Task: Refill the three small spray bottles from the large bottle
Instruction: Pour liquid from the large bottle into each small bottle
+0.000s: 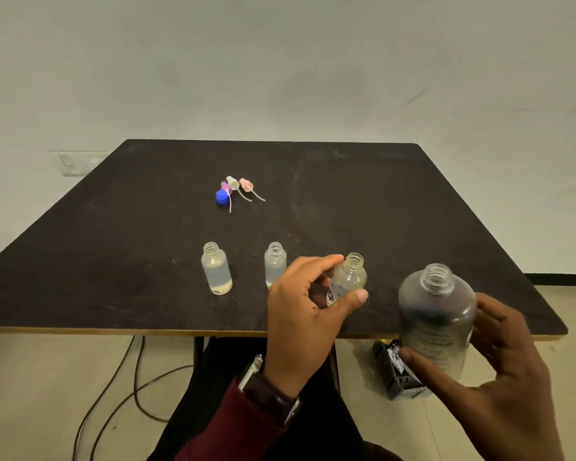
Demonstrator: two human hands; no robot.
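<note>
Our left hand (308,314) pinches the third small bottle (346,281), uncapped, just left of the large bottle (436,319), which our right hand (499,377) wraps at the worktop (113,261) edge. We should bring the mouths close and tip slowly. Two filled bottles (216,272) stand further left; open room lies behind.

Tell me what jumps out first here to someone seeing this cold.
First, the two hands low and right of centre: the left hand grips a small open bottle near the table's front edge, and the right hand holds the large clear bottle, uncapped and upright. Next, two more uncapped small bottles, left and middle, each holding clear liquid. Farther back lies a cluster of spray tops beside a blue cap.
</note>
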